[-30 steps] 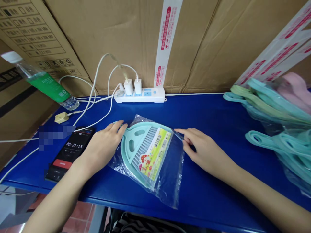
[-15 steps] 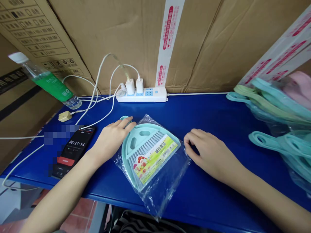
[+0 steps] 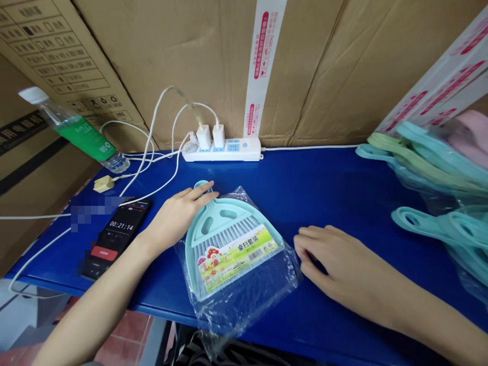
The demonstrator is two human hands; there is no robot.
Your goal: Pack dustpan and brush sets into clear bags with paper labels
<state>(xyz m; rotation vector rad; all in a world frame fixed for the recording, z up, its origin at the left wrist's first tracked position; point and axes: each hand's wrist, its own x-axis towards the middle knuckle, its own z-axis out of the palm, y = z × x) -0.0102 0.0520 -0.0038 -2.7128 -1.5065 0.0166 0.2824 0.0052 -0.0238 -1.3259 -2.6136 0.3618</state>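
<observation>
Pale green plastic lies mid-table: a dustpan (image 3: 216, 216) with a brush (image 3: 224, 231) in it, in a clear bag (image 3: 246, 305) on the blue table (image 3: 324, 188), handle pointing far. Your left hand (image 3: 177, 216) lies across that handle; whether it grips underneath I can't tell. Your right hand (image 3: 335, 254) is loosely curled with a narrow gap, apparently holding nothing, near the bag's right side. The bag's near corner reaches past the table edge, so it could snag on your clothes and drag the dustpan. Swinging your left arm left might knock the phone (image 3: 114, 231) just beside it.
</observation>
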